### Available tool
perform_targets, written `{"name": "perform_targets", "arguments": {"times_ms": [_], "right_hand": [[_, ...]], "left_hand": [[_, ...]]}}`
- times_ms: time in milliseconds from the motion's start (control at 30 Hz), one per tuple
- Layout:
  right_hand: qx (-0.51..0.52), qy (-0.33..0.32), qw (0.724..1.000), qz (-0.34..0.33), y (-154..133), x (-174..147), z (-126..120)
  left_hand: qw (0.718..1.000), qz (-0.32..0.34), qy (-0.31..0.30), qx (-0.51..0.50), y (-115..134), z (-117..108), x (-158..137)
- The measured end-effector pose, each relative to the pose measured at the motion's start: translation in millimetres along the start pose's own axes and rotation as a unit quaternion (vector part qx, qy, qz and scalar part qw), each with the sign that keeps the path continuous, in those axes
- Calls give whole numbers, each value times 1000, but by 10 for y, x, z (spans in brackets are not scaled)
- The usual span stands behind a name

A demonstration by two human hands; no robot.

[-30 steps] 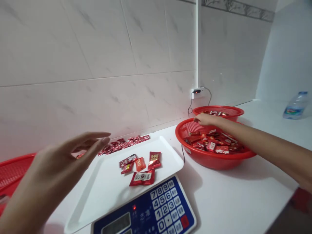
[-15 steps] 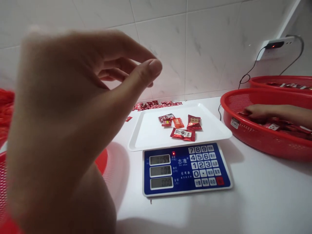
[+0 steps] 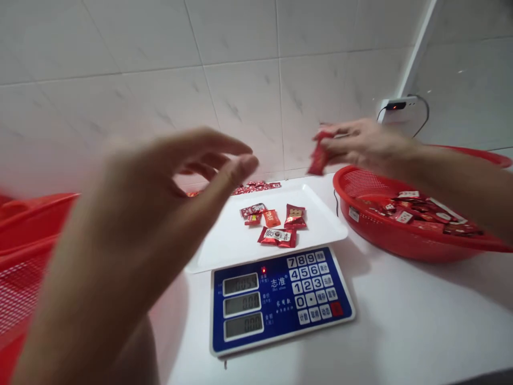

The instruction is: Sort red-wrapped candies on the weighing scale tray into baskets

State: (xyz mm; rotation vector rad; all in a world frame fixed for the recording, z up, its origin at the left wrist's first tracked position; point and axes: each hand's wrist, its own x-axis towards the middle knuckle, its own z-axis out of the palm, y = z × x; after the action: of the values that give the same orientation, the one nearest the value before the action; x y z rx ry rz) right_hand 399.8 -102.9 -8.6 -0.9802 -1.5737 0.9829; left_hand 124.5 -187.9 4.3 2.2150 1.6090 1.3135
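Observation:
My right hand is raised above the right back corner of the white tray, its fingers closed on a red wrapped candy. Several wrapped pieces lie on the tray: a candy with a white label, a dark red one with gold print, an orange one, and smaller red packets. The tray rests on a blue weighing scale with digital displays. My left hand, blurred, hovers over the tray's left side, thumb and fingers slightly apart with nothing visible between them.
A red plastic basket holding many wrapped candies stands on the right, with another behind it. Red baskets are at the left. A row of red packets lies along the tiled wall. A power socket with cables is at right.
My right hand has come up out of the red basket and moved left, now with a red candy. My left hand sits lower in view. The camera has turned slightly right.

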Motion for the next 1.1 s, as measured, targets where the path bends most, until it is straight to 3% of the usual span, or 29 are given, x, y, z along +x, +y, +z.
{"name": "perform_targets", "arguments": {"times_ms": [100,167,267,367,467,500,567,600,667,733,800,933,1033,1100], "right_hand": [[105,-101,989,-6,-55,-169,517],[148,-131,980,-5,-2,-256,675],[172,-123,977,21,91,-326,686],[125,-86,987,51,123,-314,492],[-49,4,998,26,164,-207,95],[-149,44,988,16,202,-161,-69],[-378,88,920,55,325,-87,-393],[-450,68,885,102,404,-72,-535],[-488,4,851,195,575,-102,-737],[-458,-56,845,272,727,-194,-820],[-429,-89,836,330,826,-294,-816],[-385,-109,823,404,878,-370,-766],[-348,-106,820,442,891,-356,-783],[-335,-101,818,456,909,-348,-800]], "left_hand": [[994,103,-24,24,1,166,36],[994,98,-57,1,-68,270,72],[988,69,-136,-33,-167,369,129],[984,43,-174,-6,-218,361,175],[985,28,-121,116,-247,259,214],[982,16,-101,161,-260,221,227],[967,-8,-96,237,-305,168,253],[956,-14,-115,269,-338,161,268],[933,-13,-194,302,-419,186,303],[912,-8,-280,299,-498,241,335],[903,-12,-319,290,-538,276,345],[940,19,-211,268,-414,200,261],[979,63,-94,167,-199,96,137],[989,83,-28,118,-74,48,64]]}}
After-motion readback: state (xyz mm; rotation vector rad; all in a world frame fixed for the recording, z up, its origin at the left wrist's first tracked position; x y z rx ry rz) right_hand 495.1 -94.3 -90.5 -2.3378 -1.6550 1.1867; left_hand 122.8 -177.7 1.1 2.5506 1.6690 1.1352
